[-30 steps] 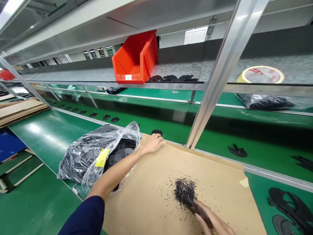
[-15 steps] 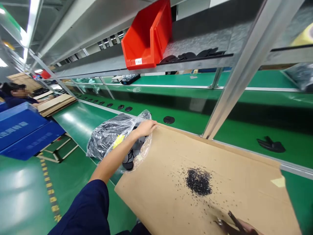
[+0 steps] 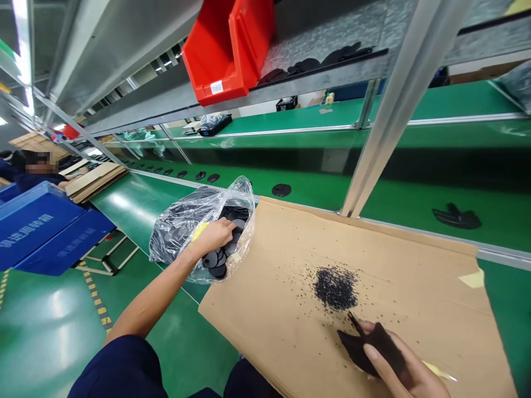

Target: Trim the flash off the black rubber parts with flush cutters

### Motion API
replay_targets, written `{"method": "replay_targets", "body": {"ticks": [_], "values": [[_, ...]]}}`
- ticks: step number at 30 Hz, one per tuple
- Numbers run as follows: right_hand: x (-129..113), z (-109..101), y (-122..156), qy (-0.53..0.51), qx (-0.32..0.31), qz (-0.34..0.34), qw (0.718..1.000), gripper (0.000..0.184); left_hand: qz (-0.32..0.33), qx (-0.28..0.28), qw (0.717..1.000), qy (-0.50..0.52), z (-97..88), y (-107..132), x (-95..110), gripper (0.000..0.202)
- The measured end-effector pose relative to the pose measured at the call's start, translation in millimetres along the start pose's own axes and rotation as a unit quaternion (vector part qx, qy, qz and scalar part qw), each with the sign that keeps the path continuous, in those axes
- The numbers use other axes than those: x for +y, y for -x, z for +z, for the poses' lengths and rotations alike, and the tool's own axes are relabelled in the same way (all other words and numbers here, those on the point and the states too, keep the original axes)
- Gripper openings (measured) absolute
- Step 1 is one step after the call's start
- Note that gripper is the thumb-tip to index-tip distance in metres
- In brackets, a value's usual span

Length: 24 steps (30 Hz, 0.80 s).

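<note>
My left hand (image 3: 215,235) is at the mouth of a clear plastic bag (image 3: 249,193), fingers curled down on the flat black discs (image 3: 218,260) inside. Whether a disc is between the fingertips is hidden. My right hand (image 3: 415,365), at the lower right, is closed on a thin black piece (image 3: 384,345) with pointed ends. A slim dark tool (image 3: 355,323), perhaps tweezers, sticks out from the same hand toward a pile of tiny black bits (image 3: 336,287). The pile lies scattered on a brown cardboard sheet (image 3: 282,309).
Behind the cardboard runs a green belt (image 3: 249,190) carrying black pieces (image 3: 456,216). A metal post (image 3: 385,121) rises at the cardboard's back edge. Overhead, a red bin (image 3: 219,61) sits on a shelf. Blue crates (image 3: 45,226) and another person (image 3: 37,171) are at left.
My left hand has moved from the bag's edge at the cardboard's corner down onto the discs. My right hand has come further into view, bringing the black piece nearer the pile.
</note>
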State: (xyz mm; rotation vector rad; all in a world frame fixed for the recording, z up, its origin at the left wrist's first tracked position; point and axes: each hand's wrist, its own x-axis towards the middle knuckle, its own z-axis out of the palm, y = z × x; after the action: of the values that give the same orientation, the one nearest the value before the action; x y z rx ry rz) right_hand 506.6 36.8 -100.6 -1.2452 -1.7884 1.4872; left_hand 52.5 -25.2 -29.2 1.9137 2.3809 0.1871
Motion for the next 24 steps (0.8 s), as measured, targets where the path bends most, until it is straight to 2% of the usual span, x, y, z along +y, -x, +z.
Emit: {"method": "replay_targets", "body": {"ticks": [3, 5, 7, 9, 10, 11, 13, 14, 15, 17, 19, 20, 22, 24], "values": [[-17, 8, 3, -0.056, -0.020, 0.023, 0.998, 0.064, -0.007, 0.068, 0.995, 0.072, 1.5, 2, 17, 0.028], [-26, 14, 4, -0.076, -0.029, 0.026, 0.996, 0.066, 0.006, 0.091, 0.982, 0.165, 8.5, 6, 43, 0.033], [-33, 21, 4, -0.080, -0.039, 0.028, 0.996, 0.064, 0.021, 0.088, 0.940, 0.329, 18.1, 11, 79, 0.036], [-39, 28, 3, -0.087, -0.057, 0.036, 0.994, 0.059, 0.029, 0.051, 0.870, 0.489, 26.9, 18, 119, 0.037], [-41, 30, 3, -0.095, -0.064, 0.040, 0.993, 0.056, 0.035, 0.023, 0.843, 0.537, 30.3, 22, 138, 0.036], [-42, 33, 3, -0.105, -0.071, 0.044, 0.991, 0.053, 0.045, -0.004, 0.829, 0.558, 33.1, 25, 155, 0.034], [-44, 36, 4, -0.131, -0.082, 0.048, 0.987, 0.049, 0.084, -0.030, 0.827, 0.555, 36.8, 30, 180, 0.027], [-45, 37, 5, -0.144, -0.084, 0.050, 0.985, 0.048, 0.111, -0.017, 0.835, 0.538, 38.2, 31, 188, 0.023], [-45, 37, 5, -0.157, -0.086, 0.054, 0.982, 0.047, 0.143, 0.015, 0.847, 0.512, 39.4, 33, 193, 0.020], [-47, 37, 7, -0.184, -0.089, 0.068, 0.977, 0.047, 0.221, 0.119, 0.864, 0.436, 41.8, 36, 197, 0.018], [-48, 36, 8, -0.208, -0.096, 0.083, 0.970, 0.047, 0.318, 0.219, 0.859, 0.337, 44.5, 41, 196, 0.021], [-49, 36, 9, -0.216, -0.099, 0.086, 0.967, 0.047, 0.364, 0.247, 0.851, 0.285, 46.0, 44, 196, 0.022], [-50, 36, 10, -0.222, -0.097, 0.081, 0.967, 0.042, 0.426, 0.253, 0.845, 0.201, 49.0, 53, 197, 0.021], [-49, 37, 9, -0.222, -0.088, 0.065, 0.969, 0.039, 0.442, 0.216, 0.856, 0.160, 51.5, 60, 197, 0.021]]}}
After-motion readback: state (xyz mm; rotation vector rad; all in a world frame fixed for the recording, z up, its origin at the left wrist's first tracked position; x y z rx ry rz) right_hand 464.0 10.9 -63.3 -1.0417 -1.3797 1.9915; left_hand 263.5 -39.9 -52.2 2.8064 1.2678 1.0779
